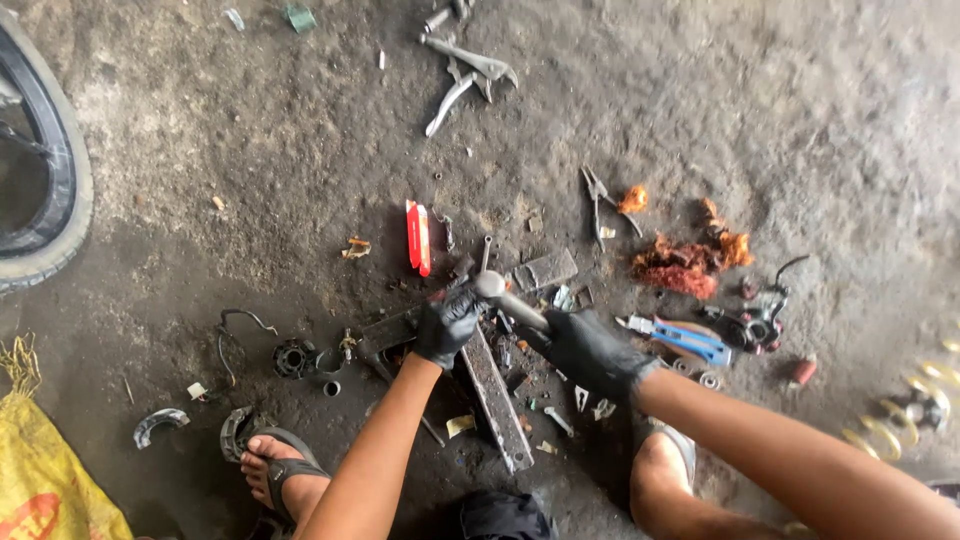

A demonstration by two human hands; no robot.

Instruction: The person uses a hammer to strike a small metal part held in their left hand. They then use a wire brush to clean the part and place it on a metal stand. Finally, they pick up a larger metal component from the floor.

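Far left there's a tyre at the edge of the dirty concrete floor, with a yellow sack below it in the corner. Moving in, a curved brake shoe lies near a sandalled foot, and a small black round part sits just past that. Then the left hand, black glove, fingers clenched on something small I can't make out, pressed down at the top of a long flat metal bar. Right above it lies a red flat tool. The hammer is dead centre, head just beside the left glove, handle running down into the right hand, also gloved and wrapped tight around it. Further right are blue-handled pliers, then a pile of orange rags and small bike parts
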